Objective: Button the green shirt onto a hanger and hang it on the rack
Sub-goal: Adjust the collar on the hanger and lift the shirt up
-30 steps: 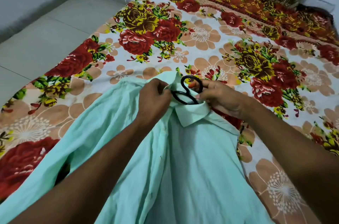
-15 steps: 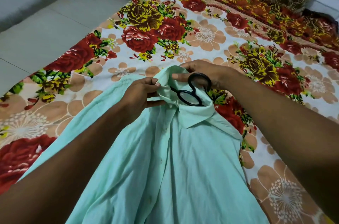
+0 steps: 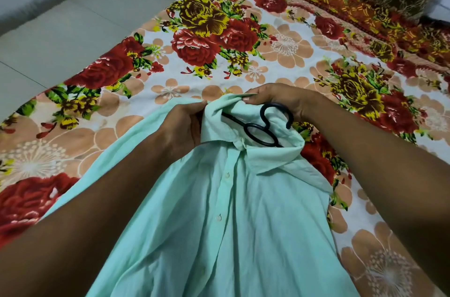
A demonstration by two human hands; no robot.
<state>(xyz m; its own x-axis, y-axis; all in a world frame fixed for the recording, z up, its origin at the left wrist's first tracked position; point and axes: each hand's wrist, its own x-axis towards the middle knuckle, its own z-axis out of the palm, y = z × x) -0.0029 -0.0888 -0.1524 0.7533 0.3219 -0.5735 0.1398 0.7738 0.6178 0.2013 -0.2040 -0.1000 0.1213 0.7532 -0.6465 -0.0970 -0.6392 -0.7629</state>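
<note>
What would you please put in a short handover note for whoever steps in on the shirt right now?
Left hand: grips the collar's left side.
Right hand: pinches the collar's back edge; the hook sits beneath it.
Green shirt: front up on the floral bedsheet, black hanger inside the neck opening.
Done: hanger is in; the placket looks closed by the visible buttons.
Left: settle the collar, check the top button, hang it. No rack is in view.
</note>
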